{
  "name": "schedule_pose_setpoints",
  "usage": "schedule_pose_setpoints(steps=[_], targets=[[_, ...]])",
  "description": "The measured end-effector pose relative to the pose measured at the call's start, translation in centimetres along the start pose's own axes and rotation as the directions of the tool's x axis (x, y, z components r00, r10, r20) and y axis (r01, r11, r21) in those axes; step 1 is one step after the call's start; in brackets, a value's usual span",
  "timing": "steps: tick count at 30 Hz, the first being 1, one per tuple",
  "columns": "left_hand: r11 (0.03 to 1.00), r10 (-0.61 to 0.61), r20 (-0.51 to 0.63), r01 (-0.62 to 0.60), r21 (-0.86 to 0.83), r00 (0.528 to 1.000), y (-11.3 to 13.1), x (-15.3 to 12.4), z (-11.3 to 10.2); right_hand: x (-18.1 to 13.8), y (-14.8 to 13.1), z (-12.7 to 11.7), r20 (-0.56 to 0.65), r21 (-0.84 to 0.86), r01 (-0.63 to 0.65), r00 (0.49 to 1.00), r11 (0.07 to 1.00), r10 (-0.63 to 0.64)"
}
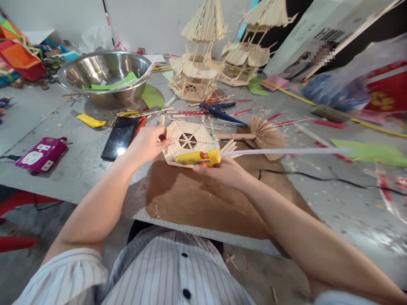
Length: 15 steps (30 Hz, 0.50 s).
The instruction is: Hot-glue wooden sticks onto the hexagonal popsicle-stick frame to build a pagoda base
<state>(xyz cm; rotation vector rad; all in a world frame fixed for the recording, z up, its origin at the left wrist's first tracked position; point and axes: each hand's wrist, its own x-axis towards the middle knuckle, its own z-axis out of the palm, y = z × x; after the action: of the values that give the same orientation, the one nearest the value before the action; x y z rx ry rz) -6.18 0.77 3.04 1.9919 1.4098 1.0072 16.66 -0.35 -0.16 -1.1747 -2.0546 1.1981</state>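
My right hand (227, 171) is closed round a yellow hot glue gun (199, 159), a long white glue stick (286, 151) jutting from its back. The gun lies over the near edge of an octagonal frame of thin wooden sticks (187, 127), with spokes across its open middle. At the frame's left edge, the fingers of my left hand (151, 144) are pinched together on it; a short stick (163, 120) stands up there. Whether those fingertips also hold a separate stick is hidden. Beneath the frame is a brown board (203, 195).
Behind stand two stick pagodas (199, 72) and a steel bowl (104, 91). Blue pliers (221, 111), a paper fan (263, 135), a phone (117, 140), a yellow cutter (90, 120) and a purple power socket (41, 154) lie around. A black cable (318, 174) runs right.
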Motion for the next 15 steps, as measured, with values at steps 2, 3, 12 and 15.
schedule_pose_setpoints(steps=[2, 3, 12, 15], targets=[[0.999, -0.016, -0.017, 0.016, -0.036, 1.0, 0.06, -0.01, 0.07, 0.2, 0.13, 0.13, -0.02, -0.03, -0.04, 0.999, 0.999, 0.039], [0.999, -0.027, -0.017, 0.027, -0.029, 0.999, 0.13, -0.02, 0.1, 0.27, 0.19, 0.17, -0.029, -0.047, -0.066, 0.997, 0.997, 0.065], [0.982, -0.064, 0.012, 0.061, 0.179, 0.998, 0.81, -0.13, 0.36, 0.35, 0.65, 0.55, -0.094, -0.061, -0.119, 0.989, 0.991, 0.113], [0.979, -0.058, 0.012, 0.055, 0.198, 0.998, 0.84, -0.17, 0.46, 0.29, 0.5, 0.66, -0.094, -0.072, -0.133, 0.987, 0.988, 0.126]])
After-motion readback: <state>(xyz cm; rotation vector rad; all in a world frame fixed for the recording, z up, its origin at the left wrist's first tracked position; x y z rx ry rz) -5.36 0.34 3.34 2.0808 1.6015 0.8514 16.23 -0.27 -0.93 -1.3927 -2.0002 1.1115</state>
